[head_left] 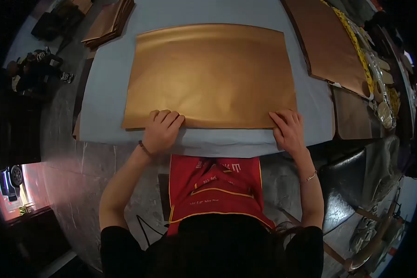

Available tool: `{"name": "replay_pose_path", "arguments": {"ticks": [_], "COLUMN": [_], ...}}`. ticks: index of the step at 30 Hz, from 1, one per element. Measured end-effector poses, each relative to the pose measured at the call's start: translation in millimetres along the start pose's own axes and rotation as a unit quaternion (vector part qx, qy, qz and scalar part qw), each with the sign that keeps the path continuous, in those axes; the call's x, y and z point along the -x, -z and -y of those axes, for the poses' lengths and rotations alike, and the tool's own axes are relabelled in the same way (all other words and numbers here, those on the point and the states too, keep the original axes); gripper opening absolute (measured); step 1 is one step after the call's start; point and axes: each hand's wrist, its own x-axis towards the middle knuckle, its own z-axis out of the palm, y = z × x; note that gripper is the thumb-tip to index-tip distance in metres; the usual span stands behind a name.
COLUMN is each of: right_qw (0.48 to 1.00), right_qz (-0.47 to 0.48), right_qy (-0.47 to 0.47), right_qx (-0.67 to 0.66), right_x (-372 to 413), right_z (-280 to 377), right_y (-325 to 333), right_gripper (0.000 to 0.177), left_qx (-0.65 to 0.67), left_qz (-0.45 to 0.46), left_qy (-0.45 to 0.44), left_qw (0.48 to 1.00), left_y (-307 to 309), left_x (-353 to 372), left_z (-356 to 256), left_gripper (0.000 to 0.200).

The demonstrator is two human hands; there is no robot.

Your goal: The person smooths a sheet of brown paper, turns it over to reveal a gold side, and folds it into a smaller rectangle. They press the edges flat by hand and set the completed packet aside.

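Observation:
A wide gold-brown sheet [211, 76] with a smooth sheen and slight creases lies on a table covered by a pale blue-grey cloth [104, 97]. At its near left corner, my left hand [162, 132] has its fingers curled over the near edge, with the thumb mostly hidden. My right hand [289, 129] grips the near right corner, fingertips on top of the sheet. Along the near edge, between my hands, a thin darker rim shows under the top surface. Both hands are closed on the sheet.
Stacked brown sheets [109, 23] lie at the far left. More brown sheets [331, 46] lie on the right beside a yellow tape measure [354, 41]. A black seat [343, 185] stands at right. A person [39, 69] sits at far left. I wear a red apron [217, 190].

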Motion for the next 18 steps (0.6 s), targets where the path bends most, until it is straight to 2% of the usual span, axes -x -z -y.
{"name": "replay_pose_path", "arguments": {"ticks": [2,5,8,15,18], "right_qw": [1.0,0.999,0.997,0.998,0.998], "right_qz": [0.01,0.0,0.046,0.047,0.041], "right_qy": [-0.007,0.015,-0.007,-0.007,-0.007], "right_qx": [-0.019,0.046,0.063,0.046,0.047], "right_x": [1,3,6,5,6], "right_z": [2,3,1,-3,-4], "right_y": [3,6,3,-5,-4], "right_gripper": [0.04,0.044,0.049,0.047,0.048], "left_qx": [0.007,0.027,0.032,0.014,0.055], "left_qz": [-0.003,0.026,0.051,0.03,0.007], "left_qy": [0.001,0.006,0.012,0.035,0.055], "left_qw": [1.0,0.999,0.998,0.999,0.997], "left_y": [-1,2,2,4,0], "left_x": [3,3,3,2,6], "left_z": [1,2,1,-2,-1], "left_gripper": [0.029,0.03,0.03,0.038,0.037]}}
